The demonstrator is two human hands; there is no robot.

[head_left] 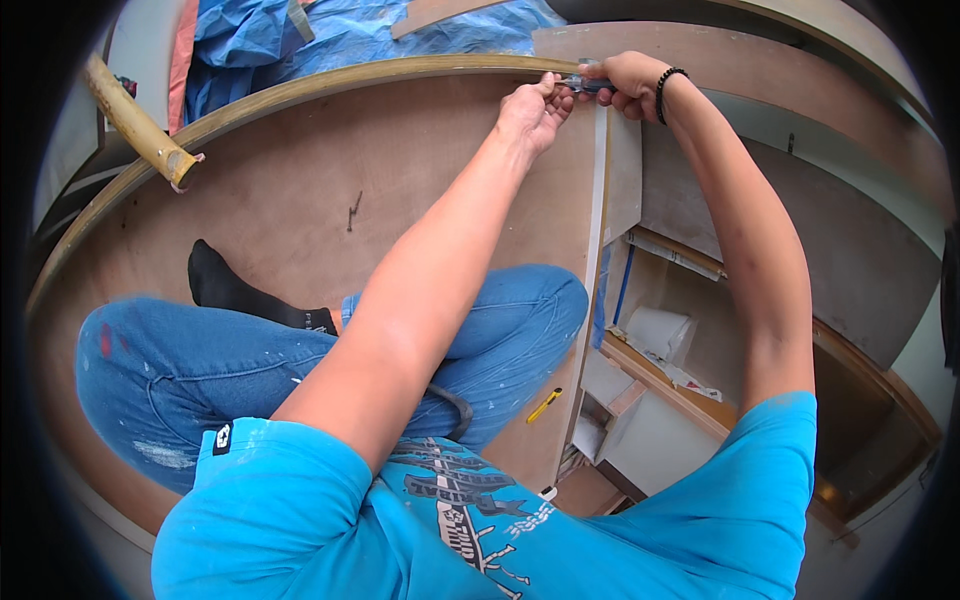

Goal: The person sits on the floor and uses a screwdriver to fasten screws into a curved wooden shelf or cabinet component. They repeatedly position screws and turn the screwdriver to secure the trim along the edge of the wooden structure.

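Observation:
Both hands meet at the far edge of the brown wooden panel (420,170) I am sitting on. My right hand (632,82), with a dark beaded bracelet at the wrist, is closed around a small tool with a dark blue handle (598,86); its exact kind is too small to tell. The fingers of my left hand (537,112) are pinched together at the tool's other end, beside the raised wooden edging (440,66). Whatever lies between those fingertips is hidden. A thin dark metal piece, perhaps a screw or nail (354,211), lies on the panel.
A yellow utility knife (544,405) lies beside my knee. At left, a yellowish tube (140,122) juts over the edging. Blue tarp (250,50) spreads beyond it. To the right, the panel ends above open cabinet compartments (660,300) holding papers and boards.

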